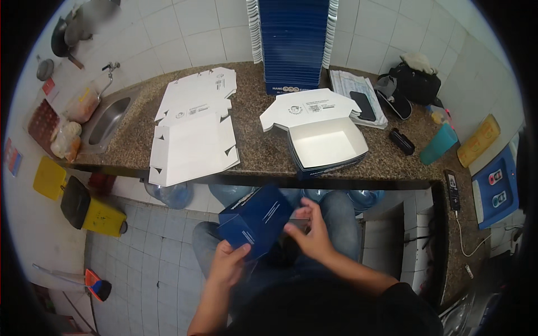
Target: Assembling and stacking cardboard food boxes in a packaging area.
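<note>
My left hand grips the lower left edge of a partly folded blue cardboard box, its thumb on the blue face. The box is tilted above my lap, in front of the counter edge. Beside the box's right edge is my right hand, thumb and fingers apart. Its thumb is close to the cardboard; I cannot tell if it touches. On the counter lie flat white box blanks with cut notches, at the left. An assembled box with a white inside and raised lid flap stands at the right, apparently atop others.
A tall stack of blue boxes rises against the tiled wall. Right of it lie papers, a black phone, a black case and a teal cup. A sink is at left. Water jugs stand under the counter.
</note>
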The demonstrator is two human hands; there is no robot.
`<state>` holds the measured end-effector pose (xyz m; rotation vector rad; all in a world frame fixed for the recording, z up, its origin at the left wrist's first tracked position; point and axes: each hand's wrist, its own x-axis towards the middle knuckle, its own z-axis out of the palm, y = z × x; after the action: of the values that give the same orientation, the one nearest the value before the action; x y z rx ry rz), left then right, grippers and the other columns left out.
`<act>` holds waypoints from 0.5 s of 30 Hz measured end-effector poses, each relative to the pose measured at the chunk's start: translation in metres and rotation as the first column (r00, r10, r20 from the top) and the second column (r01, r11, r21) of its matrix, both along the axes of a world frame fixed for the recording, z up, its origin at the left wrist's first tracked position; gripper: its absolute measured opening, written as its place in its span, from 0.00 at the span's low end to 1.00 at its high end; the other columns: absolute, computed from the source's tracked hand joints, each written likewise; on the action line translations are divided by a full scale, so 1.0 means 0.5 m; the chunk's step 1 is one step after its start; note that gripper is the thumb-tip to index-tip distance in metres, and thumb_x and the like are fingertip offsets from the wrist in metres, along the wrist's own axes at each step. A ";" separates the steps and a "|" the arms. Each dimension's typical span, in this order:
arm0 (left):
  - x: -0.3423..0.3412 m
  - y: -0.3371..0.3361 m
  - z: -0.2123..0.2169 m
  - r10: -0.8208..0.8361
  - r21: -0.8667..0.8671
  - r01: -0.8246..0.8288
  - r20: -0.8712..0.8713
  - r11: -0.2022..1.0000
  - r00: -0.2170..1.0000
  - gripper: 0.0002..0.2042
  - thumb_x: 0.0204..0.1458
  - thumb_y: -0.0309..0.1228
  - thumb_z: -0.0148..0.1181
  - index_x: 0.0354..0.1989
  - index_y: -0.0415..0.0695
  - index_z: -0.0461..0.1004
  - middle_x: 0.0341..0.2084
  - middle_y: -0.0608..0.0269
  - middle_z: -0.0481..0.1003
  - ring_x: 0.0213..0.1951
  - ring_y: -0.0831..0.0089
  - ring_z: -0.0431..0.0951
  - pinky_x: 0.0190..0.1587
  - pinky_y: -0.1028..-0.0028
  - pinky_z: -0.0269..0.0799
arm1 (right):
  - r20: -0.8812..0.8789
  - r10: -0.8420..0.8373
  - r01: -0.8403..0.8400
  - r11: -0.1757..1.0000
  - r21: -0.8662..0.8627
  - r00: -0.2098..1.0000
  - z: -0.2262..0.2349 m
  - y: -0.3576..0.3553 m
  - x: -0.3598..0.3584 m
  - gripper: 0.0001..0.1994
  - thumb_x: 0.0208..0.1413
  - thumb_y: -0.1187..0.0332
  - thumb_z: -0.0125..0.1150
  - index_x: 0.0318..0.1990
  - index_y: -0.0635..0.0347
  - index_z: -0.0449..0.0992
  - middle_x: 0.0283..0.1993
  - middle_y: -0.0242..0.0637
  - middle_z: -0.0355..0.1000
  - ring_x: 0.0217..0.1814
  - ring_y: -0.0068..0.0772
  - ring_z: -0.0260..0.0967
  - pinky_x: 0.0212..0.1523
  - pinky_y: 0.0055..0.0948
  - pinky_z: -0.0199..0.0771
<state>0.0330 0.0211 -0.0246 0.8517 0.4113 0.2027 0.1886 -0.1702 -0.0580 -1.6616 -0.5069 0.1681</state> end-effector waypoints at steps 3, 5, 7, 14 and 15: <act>0.029 -0.038 0.001 0.149 0.085 -0.151 0.037 0.985 0.988 0.16 0.61 0.23 0.64 0.56 0.37 0.72 0.44 0.57 0.82 0.44 0.66 0.85 0.48 0.66 0.84 | 0.498 0.317 -0.369 0.929 0.006 0.807 0.088 0.006 -0.018 0.24 0.47 0.66 0.83 0.45 0.60 0.72 0.59 0.48 0.70 0.59 0.45 0.73 0.58 0.42 0.74; 0.037 -0.047 -0.002 0.157 0.077 -0.162 0.066 0.984 0.985 0.14 0.64 0.27 0.64 0.54 0.38 0.72 0.44 0.56 0.82 0.44 0.66 0.85 0.47 0.68 0.85 | 0.547 0.359 -0.442 0.897 0.024 0.756 0.100 0.024 -0.033 0.21 0.45 0.67 0.84 0.39 0.60 0.73 0.57 0.49 0.70 0.63 0.49 0.71 0.61 0.39 0.74; 0.041 -0.051 0.016 0.101 -0.142 -0.089 0.079 0.986 0.992 0.13 0.66 0.31 0.62 0.54 0.39 0.72 0.46 0.55 0.81 0.44 0.66 0.85 0.46 0.68 0.85 | 0.647 0.320 -0.387 0.921 -0.041 0.692 0.101 0.035 -0.037 0.18 0.47 0.70 0.81 0.38 0.62 0.74 0.57 0.50 0.70 0.62 0.52 0.72 0.59 0.41 0.76; 0.035 -0.090 0.010 0.310 0.067 -0.328 0.196 0.942 0.930 0.10 0.70 0.34 0.57 0.52 0.41 0.71 0.44 0.57 0.81 0.45 0.71 0.83 0.48 0.69 0.82 | 0.685 0.264 -0.370 0.929 0.009 0.679 0.144 0.047 -0.043 0.12 0.52 0.76 0.74 0.40 0.66 0.75 0.52 0.48 0.73 0.54 0.53 0.77 0.56 0.41 0.78; 0.042 -0.091 0.028 0.378 -0.004 -0.383 0.182 0.924 0.908 0.10 0.70 0.34 0.56 0.52 0.42 0.70 0.43 0.58 0.81 0.45 0.72 0.83 0.47 0.70 0.82 | 0.684 0.264 -0.370 0.929 0.011 0.681 0.139 0.045 -0.046 0.12 0.52 0.76 0.74 0.40 0.66 0.75 0.52 0.48 0.73 0.54 0.53 0.77 0.56 0.41 0.78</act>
<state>0.0537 -0.0244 -0.0105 0.7699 0.4025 0.6465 0.1658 -0.1476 0.0113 -1.4369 -1.3422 -0.2373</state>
